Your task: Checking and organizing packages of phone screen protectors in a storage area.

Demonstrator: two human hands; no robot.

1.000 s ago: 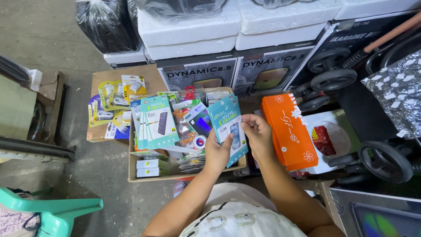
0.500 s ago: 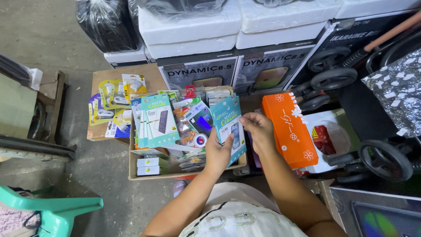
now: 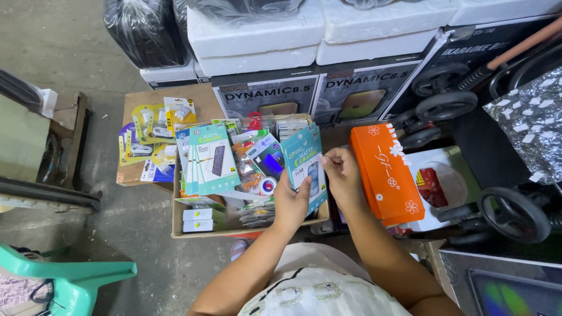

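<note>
My left hand point(image 3: 291, 206) grips the lower edge of a stack of teal flat packets point(image 3: 305, 162) with a phone picture on the front. At the stack's right edge my right hand point(image 3: 341, 174) pinches the front packet by its top corner. The stack is held upright over an open cardboard box point(image 3: 193, 227) crammed with small phone-accessory packets. A second upright bunch of teal packets point(image 3: 209, 158) stands at the box's left side.
A flat cardboard piece point(image 3: 143, 99) with yellow blister packs lies left of the box. An orange box point(image 3: 387, 173) sits right of my hands. Large printed cartons point(image 3: 266, 93), white foam blocks, a wheeled cart point(image 3: 509, 210) and a green plastic chair point(image 3: 70, 281) surround the spot.
My right hand's fingers have shifted slightly along the top right edge of the teal packets. Everything else stays as it was.
</note>
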